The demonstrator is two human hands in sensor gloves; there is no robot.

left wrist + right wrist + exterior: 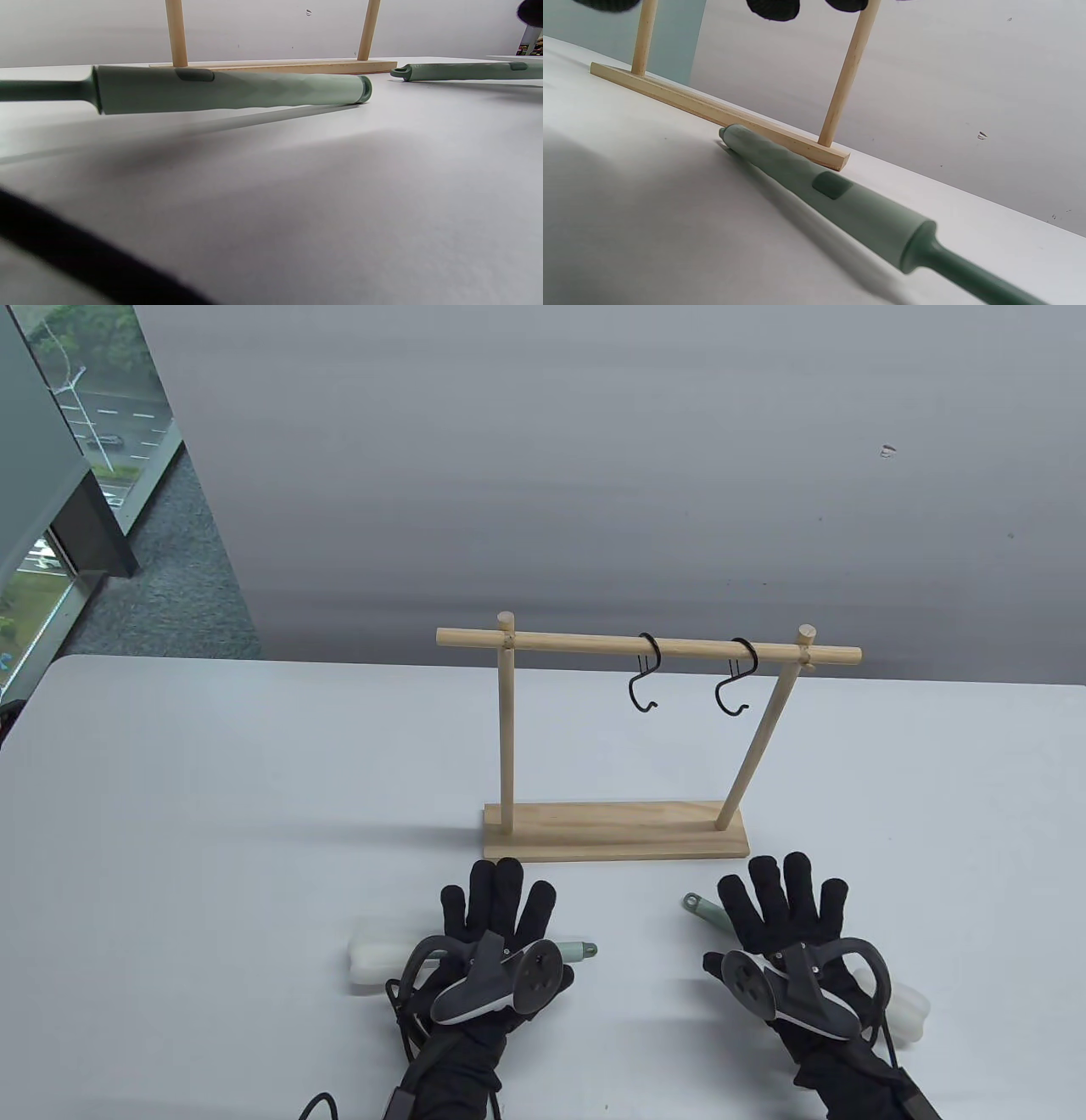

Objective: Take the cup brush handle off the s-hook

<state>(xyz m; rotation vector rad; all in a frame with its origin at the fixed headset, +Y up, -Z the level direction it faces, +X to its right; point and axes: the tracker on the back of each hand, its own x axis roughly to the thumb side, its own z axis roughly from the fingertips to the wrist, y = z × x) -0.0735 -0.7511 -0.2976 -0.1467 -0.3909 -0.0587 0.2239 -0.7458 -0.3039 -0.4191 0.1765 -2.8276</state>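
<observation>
Two cup brushes lie on the white table in front of the wooden rack. The left brush has a white sponge head point(377, 959) and a green handle point(581, 952), which also shows in the left wrist view point(229, 87). The right brush's green handle point(700, 906) points at the rack base, seen close in the right wrist view point(814, 186). My left hand point(501, 912) is spread flat over the left brush, my right hand point(780, 908) over the right brush. Neither hand grips anything. Two black S-hooks point(645, 678) point(736, 683) hang bare on the rail.
The wooden rack's base point(615, 831) stands just beyond my fingertips, with two uprights and a cross rail point(577, 643). The base also shows in the left wrist view point(275, 66) and the right wrist view point(712, 110). A grey wall is behind the table.
</observation>
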